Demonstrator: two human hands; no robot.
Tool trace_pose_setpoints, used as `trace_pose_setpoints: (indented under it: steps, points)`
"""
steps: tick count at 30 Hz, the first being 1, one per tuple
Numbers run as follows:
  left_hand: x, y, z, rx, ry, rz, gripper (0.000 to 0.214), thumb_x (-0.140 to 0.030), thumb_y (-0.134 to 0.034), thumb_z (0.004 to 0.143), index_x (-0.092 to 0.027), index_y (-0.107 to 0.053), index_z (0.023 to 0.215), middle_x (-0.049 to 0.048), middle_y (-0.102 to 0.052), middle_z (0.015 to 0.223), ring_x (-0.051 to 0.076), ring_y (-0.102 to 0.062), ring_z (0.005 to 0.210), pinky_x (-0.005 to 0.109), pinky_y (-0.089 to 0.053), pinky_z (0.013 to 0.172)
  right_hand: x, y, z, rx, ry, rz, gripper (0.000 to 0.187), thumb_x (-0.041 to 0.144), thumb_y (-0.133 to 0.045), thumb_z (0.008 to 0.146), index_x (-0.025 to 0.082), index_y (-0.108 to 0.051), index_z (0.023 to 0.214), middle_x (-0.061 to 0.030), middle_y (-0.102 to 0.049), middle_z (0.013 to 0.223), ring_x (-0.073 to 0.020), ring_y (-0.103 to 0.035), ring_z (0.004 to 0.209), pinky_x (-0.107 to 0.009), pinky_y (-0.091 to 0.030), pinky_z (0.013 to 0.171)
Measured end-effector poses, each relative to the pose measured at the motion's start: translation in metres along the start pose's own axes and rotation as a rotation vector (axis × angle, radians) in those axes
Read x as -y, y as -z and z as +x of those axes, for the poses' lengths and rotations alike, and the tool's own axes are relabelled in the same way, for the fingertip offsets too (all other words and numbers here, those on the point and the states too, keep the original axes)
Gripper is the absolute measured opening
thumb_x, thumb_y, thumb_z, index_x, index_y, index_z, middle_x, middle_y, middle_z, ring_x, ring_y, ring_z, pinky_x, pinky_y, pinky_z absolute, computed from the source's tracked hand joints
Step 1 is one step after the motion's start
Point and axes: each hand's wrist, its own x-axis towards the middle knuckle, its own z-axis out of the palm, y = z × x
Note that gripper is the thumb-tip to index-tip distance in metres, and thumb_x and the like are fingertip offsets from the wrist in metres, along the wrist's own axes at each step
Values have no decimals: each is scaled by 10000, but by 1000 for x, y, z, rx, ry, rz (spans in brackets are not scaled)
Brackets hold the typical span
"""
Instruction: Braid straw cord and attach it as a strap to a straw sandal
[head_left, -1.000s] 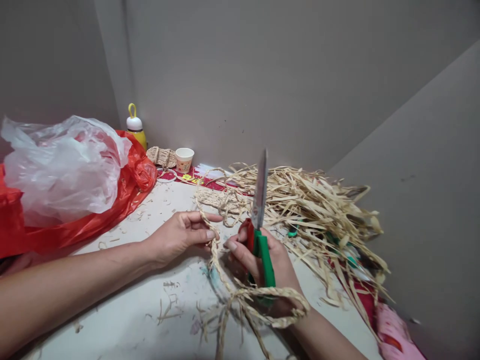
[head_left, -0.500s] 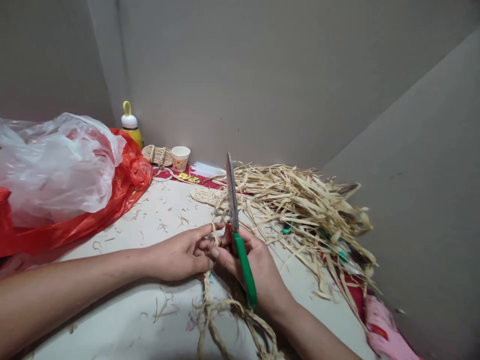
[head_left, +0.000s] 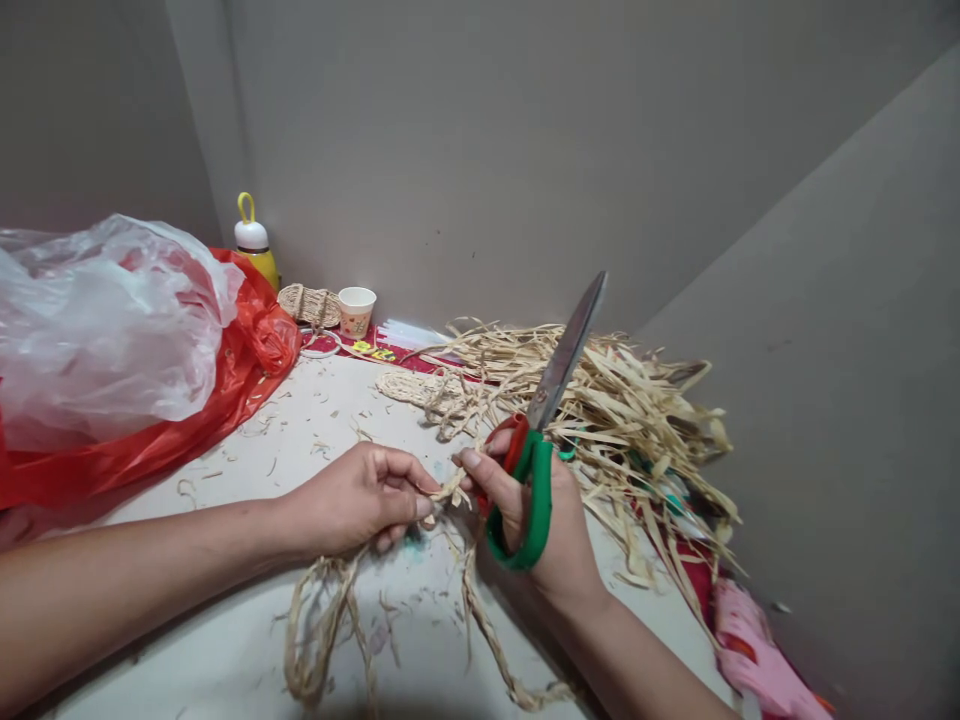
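Between my hands runs a pale braided straw cord [head_left: 452, 489], with short frayed ends sticking out near its middle. My left hand [head_left: 356, 500] pinches one side of it between thumb and fingers. With thumb and fingertips, my right hand [head_left: 551, 535] grips the other side, and it also carries scissors [head_left: 559, 380] with green and red handles. Their blades are closed together and point up and to the right. Below the hands, lengths of the braid hang down, looping on the left and trailing to the right. Just beyond lies a woven straw sole [head_left: 405, 387].
A heap of loose straw [head_left: 637, 400] spreads across the back right. Red and white plastic bags [head_left: 142, 340] bulge at left. Along the back stand a yellow bottle [head_left: 255, 250], a woven piece [head_left: 309, 305] and a paper cup [head_left: 356, 313]. Straw scraps litter the white tabletop [head_left: 247, 480]. Something pink [head_left: 757, 650] lies at right.
My hands have moved a little apart, and the cord now stretches sideways between them. The scissors have tilted from upright to the right. The hanging braid has split to either side.
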Motion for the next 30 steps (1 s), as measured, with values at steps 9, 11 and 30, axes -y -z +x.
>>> trace_pose_setpoints:
  steps: [9, 11, 30]
  points:
    - [6, 3, -1, -110, -249, 188, 182, -267, -646, 777, -174, -710, 919, 8, -656, 720, 95, -527, 613, 213, -400, 596, -1, 1, 3, 115, -78, 117, 403, 389, -805, 615, 204, -480, 765, 45, -611, 576, -126, -603, 526, -235, -499, 537]
    - [7, 4, 0, -129, -257, 242, 169, -285, -597, 816, -165, -695, 885, -4, -626, 626, 95, -523, 580, 211, -400, 585, 1, 1, 1, 156, -82, 85, 396, 415, -789, 636, 203, -485, 775, 26, -635, 599, -124, -601, 528, -232, -493, 532]
    - [-7, 24, 9, -333, -269, -150, 305, -387, -586, 819, -165, -497, 1007, 57, -706, 661, 51, -403, 329, 151, -289, 338, -27, 41, 34, 144, 692, -1343, 257, 430, -542, 761, 219, -464, 886, -12, -617, 672, -216, -616, 602, -260, -319, 506]
